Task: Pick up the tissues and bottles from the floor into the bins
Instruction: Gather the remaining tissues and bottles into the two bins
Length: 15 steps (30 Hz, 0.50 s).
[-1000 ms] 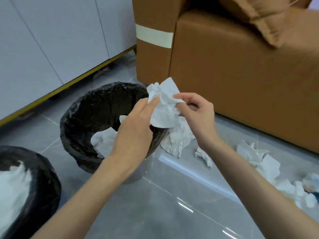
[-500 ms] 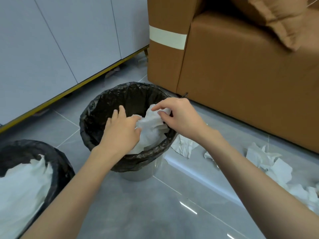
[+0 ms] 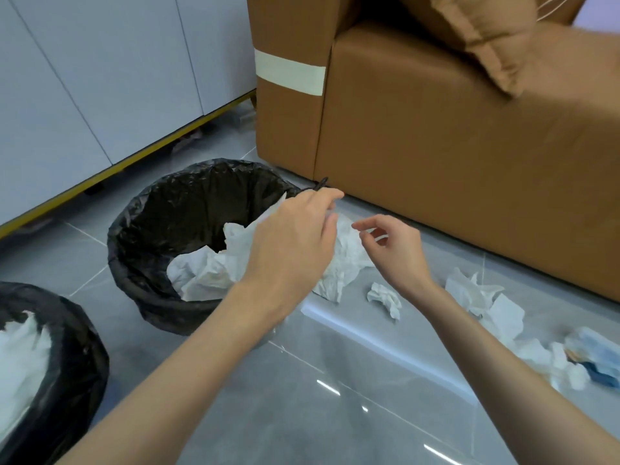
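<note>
**Hands empty above the nearer bin**

Left hand [image 3: 295, 246] hung over the right rim of the black-lined bin [image 3: 141, 213], fingers loosely extended and gripping nothing. Right hand [image 3: 396, 256] was just beside it and not touching it, over the floor. Its fingers were loosely curled, and thumb and forefinger were closed on nothing. Fingertips of both hands were slightly blurred.

Crumpled tissues [image 3: 204, 273] lay inside the bin, with one sheet edge standing up toward the left hand. A larger tissue [image 3: 345, 263] lay on the grey tiled floor [image 3: 335, 397] just beside the bin, between the two hands and partly hidden by the left one. A small wad [image 3: 385, 298] lay near it, below the right wrist. More tissues [image 3: 486, 300] were scattered further right along the base of the sofa [image 3: 436, 162]. They ended at a blue-and-white item [image 3: 593, 357] at far right; could not tell what it was.

A second bin [image 3: 84, 340], also black-lined, stood at lower left and held white tissue [image 3: 20, 357]. The sofa was brown, with a pale tape strip [image 3: 290, 75] on its arm and a cushion [image 3: 486, 38] on top. A white cabinet [image 3: 100, 78] stood behind the bins.
</note>
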Tool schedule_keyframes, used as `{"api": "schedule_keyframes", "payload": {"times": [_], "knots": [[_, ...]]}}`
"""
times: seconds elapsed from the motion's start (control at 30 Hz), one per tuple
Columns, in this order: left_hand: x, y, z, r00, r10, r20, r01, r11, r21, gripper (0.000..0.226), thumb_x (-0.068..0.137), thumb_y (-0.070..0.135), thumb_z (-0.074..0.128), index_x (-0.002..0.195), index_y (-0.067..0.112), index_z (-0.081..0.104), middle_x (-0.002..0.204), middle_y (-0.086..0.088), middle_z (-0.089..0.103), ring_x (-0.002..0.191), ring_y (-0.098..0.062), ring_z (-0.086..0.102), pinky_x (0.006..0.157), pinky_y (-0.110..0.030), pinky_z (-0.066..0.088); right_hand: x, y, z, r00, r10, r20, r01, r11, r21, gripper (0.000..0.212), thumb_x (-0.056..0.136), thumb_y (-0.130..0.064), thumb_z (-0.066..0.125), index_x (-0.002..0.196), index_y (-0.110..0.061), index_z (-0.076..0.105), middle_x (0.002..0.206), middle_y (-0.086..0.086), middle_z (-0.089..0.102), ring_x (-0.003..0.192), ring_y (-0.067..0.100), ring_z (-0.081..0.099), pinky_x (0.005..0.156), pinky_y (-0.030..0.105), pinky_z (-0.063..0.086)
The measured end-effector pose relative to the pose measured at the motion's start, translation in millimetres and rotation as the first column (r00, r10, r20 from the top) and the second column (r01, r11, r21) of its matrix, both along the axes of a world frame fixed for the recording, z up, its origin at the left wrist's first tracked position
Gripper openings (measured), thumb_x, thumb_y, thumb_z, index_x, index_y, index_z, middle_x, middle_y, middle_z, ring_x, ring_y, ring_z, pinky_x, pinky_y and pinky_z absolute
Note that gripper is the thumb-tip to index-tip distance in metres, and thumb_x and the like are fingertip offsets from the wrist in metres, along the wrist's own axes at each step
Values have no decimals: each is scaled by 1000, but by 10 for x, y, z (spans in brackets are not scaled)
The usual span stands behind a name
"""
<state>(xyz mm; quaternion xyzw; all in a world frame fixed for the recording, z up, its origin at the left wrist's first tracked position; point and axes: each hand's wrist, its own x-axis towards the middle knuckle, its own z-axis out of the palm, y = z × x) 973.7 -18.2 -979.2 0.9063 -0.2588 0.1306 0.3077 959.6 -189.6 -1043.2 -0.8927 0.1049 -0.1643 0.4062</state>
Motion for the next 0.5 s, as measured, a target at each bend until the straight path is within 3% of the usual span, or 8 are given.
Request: {"api": "schedule_keyframes", "payload": {"times": [0.1, 0.23, 0.5], "knots": [[-75, -282, -134, 996, -86, -21, 87, 994, 68, 35, 99, 24, 39, 133, 28, 46, 123, 10, 57, 112, -15, 53, 88, -36, 46, -108, -244, -229, 995, -46, -89, 46, 999, 0, 23, 89, -8, 52, 99, -19, 70, 97, -11, 67, 78, -1, 58, 66, 4, 41], [-57, -537, -491, 990, -110, -86, 127, 966, 227, 35, 100, 20, 38, 134, 27, 43, 125, 7, 56, 112, -18, 54, 82, -36, 48, -292, -540, -562, 964, -114, -239, 109, 993, -34, 25, 89, -8, 51, 103, -17, 69, 100, -8, 68, 78, 7, 58, 71, 18, 41], [160, -592, -1174, 956, -32, -290, 136, 928, 346, 36, 98, 18, 40, 133, 24, 46, 127, 2, 57, 112, -23, 55, 85, -38, 46, -423, -777, -1045, 895, -162, -415, 164, 986, -31, 26, 89, -7, 52, 109, -15, 67, 110, 0, 66, 80, 10, 58, 66, 13, 36]]}}
